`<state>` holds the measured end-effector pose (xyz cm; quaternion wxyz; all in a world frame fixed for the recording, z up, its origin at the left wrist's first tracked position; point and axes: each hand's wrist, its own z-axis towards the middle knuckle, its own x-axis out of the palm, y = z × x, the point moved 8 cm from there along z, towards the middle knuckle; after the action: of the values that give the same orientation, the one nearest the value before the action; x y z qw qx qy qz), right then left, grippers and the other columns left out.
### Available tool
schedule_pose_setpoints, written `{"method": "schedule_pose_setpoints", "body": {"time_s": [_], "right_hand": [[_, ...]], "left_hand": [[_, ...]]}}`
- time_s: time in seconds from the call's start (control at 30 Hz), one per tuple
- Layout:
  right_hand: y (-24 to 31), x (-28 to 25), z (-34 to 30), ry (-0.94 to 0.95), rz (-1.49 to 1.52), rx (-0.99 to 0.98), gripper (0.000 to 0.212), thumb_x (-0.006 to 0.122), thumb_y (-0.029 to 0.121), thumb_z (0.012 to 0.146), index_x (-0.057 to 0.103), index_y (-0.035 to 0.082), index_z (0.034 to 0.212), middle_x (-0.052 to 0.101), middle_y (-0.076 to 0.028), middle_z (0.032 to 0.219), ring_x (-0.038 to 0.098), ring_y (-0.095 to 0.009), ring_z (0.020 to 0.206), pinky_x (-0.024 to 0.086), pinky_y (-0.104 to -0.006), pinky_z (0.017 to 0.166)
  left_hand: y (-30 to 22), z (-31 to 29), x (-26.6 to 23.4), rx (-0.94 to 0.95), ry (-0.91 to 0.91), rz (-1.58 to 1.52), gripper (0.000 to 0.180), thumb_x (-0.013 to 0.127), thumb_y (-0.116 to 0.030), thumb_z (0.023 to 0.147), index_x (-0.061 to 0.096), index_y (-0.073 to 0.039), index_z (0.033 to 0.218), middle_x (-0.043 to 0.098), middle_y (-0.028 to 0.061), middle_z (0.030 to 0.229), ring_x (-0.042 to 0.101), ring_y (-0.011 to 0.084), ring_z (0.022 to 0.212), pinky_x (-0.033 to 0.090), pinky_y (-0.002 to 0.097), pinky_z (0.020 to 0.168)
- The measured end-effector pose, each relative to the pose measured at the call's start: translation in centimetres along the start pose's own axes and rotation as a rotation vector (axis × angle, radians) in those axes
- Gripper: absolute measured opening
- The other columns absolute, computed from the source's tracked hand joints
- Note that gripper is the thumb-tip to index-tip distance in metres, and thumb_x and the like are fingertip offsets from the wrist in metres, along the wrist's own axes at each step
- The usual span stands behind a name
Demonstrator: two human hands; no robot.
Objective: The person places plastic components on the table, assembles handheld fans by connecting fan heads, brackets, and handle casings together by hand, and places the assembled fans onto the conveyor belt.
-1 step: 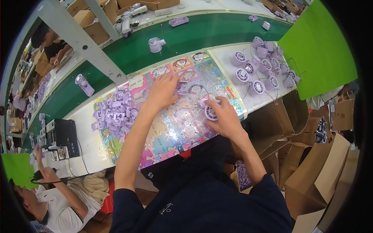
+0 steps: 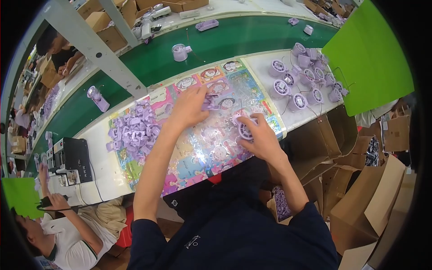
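My left hand [image 2: 191,108] is closed around small light purple plastic pieces [image 2: 210,102] at the middle of the mat; part of them shows beyond the fingers. To its right, my right hand [image 2: 261,139] grips a round light purple fan housing [image 2: 244,130] between thumb and fingers. A thin wire stands up from the housing's left side. Both hands are low over the colourful, shiny cartoon-printed mat [image 2: 189,155]. Left of my left forearm lies a heap of small light purple plastic parts [image 2: 135,128].
Several round fan housings with wires [image 2: 298,101] stand on the white table at right. Behind runs a green conveyor belt [image 2: 238,38] carrying scattered parts. A black machine [image 2: 76,157] stands at left, near a co-worker [image 2: 76,238]. Cardboard boxes [image 2: 360,202] crowd the right side.
The thin wire at the fan housing has shifted and now stands more upright. My left hand has moved very slightly. The co-worker's hands at left have moved a little.
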<state>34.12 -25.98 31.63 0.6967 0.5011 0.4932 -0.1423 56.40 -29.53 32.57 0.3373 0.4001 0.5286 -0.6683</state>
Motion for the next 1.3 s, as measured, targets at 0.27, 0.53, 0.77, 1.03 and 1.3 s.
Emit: {"method": "schedule_pose_setpoints", "body": {"time_s": [0.27, 0.53, 0.77, 1.03, 1.3], "right_hand": [[2.0, -3.4, 0.4, -0.225, 0.22, -0.237, 0.053, 0.066, -0.004, 0.071, 0.063, 0.013, 0.122, 0.052, -0.02, 0.126, 0.058, -0.044, 0.114, 0.052, -0.0457, 0.094], [5.5, -1.5, 0.7, -0.097, 0.096, -0.39, 0.055, 0.067, -0.007, 0.069, 0.069, 0.013, 0.12, 0.053, -0.018, 0.13, 0.06, -0.04, 0.113, 0.052, -0.0439, 0.096], [6.6, -1.8, 0.5, -0.167, -0.044, -0.467, 0.053, 0.063, -0.01, 0.07, 0.071, 0.015, 0.116, 0.058, -0.016, 0.126, 0.059, -0.039, 0.113, 0.051, -0.0457, 0.094], [5.7, -3.3, 3.1, -0.406, 0.089, -0.5, 0.056, 0.066, -0.008, 0.073, 0.062, 0.008, 0.127, 0.057, -0.02, 0.124, 0.057, -0.041, 0.116, 0.05, -0.0452, 0.096], [-1.0, 3.5, 7.0, -0.447, -0.036, -0.191, 0.02, 0.071, 0.015, 0.088, 0.063, 0.003, 0.102, 0.061, -0.018, 0.095, 0.062, -0.039, 0.085, 0.049, -0.0484, 0.074]], "left_hand": [[-1.7, -2.9, 0.0, -0.081, 0.193, -0.095, 0.064, 0.08, -0.023, 0.067, 0.062, -0.005, 0.126, 0.069, 0.0188, 0.114, 0.066, 0.0372, 0.108, 0.053, 0.0457, 0.091], [-3.4, -4.2, 0.8, 0.055, 0.229, -0.182, 0.06, 0.085, -0.025, 0.069, 0.067, -0.003, 0.122, 0.071, 0.0203, 0.115, 0.067, 0.0394, 0.108, 0.053, 0.0451, 0.093], [-4.0, -4.5, 0.5, 0.034, 0.135, -0.291, 0.043, 0.08, -0.029, 0.079, 0.073, -0.005, 0.113, 0.073, 0.0182, 0.101, 0.068, 0.038, 0.1, 0.052, 0.0477, 0.086], [-0.3, -2.9, 2.1, -0.101, 0.012, -0.687, 0.034, 0.081, -0.023, 0.081, 0.077, -0.006, 0.109, 0.075, 0.0151, 0.089, 0.071, 0.0254, 0.08, 0.053, 0.0378, 0.075], [8.1, 8.2, 2.0, -0.412, -0.285, -0.699, 0.035, 0.079, -0.023, 0.086, 0.075, 0.007, 0.105, 0.074, 0.0092, 0.093, 0.064, 0.0131, 0.077, 0.05, 0.0308, 0.069]]}}
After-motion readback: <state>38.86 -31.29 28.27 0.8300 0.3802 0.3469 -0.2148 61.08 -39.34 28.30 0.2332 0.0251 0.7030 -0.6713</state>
